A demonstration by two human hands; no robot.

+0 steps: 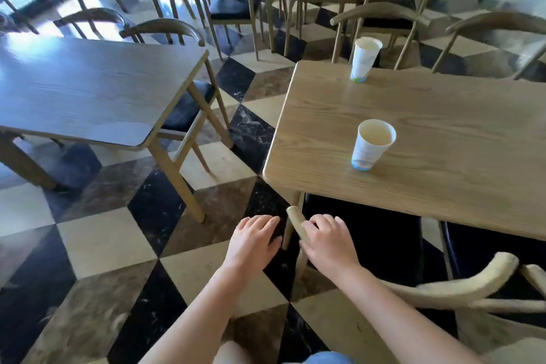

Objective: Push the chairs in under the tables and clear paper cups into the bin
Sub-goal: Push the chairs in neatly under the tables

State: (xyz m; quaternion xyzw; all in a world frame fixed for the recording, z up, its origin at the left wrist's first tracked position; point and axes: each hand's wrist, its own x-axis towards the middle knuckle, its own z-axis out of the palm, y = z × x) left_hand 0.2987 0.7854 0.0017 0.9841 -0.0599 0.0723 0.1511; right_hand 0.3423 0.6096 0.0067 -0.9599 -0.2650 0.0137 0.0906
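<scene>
A light wooden table [443, 180] fills the right side. Two white paper cups with blue bases stand on it: one [373, 145] near the middle, one [365, 60] at the far edge. A wooden chair [461, 289] with a curved backrest and black seat sits at the table's near side, its seat partly under the top. My right hand [328, 241] grips the left end of that backrest. My left hand [254, 241] hovers just left of it, fingers apart, holding nothing.
A second table [88, 86] stands to the left with chairs [165, 28] tucked at its far side. More chairs [381, 16] and tables crowd the back. The floor is checkered tile [118, 239]. No bin is in view.
</scene>
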